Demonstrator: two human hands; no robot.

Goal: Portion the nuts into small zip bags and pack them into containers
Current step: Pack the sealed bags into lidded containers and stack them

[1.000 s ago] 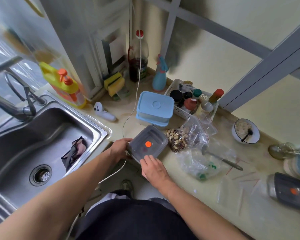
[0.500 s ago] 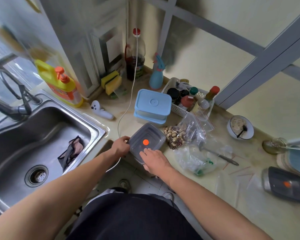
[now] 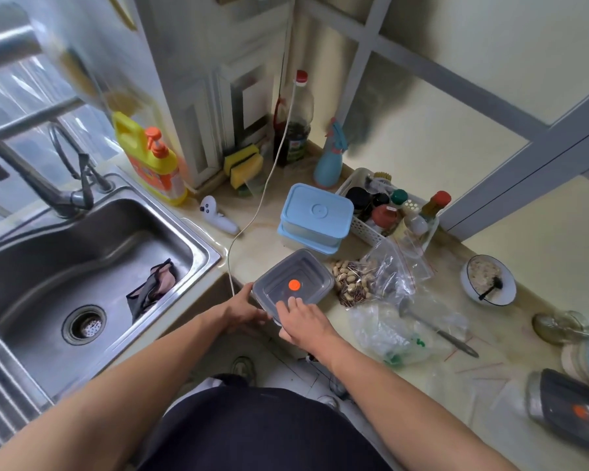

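A grey container (image 3: 300,273) with an orange dot on its lid sits at the counter's front edge. My left hand (image 3: 244,311) grips its near-left corner. My right hand (image 3: 301,319) lies flat on the lid, fingers straight, pressing down just below the dot. Right of the container lies an open clear bag of nuts (image 3: 361,283). More crumpled clear bags (image 3: 398,331) lie nearer, with a metal spoon (image 3: 437,331) on them. Several small empty zip bags (image 3: 480,385) are spread on the counter to the right. A second grey container (image 3: 572,411) lies at the far right.
Two stacked blue-lidded boxes (image 3: 315,217) stand behind the grey container. A white basket of bottles (image 3: 368,229) is beside them, a bowl with a spoon (image 3: 488,280) farther right. The steel sink (image 3: 82,266) is at left. A white cable (image 3: 252,215) runs across the counter.
My right hand slid a little further onto the lid, toward the orange dot. My left hand keeps its grip on the corner. The container has not moved.
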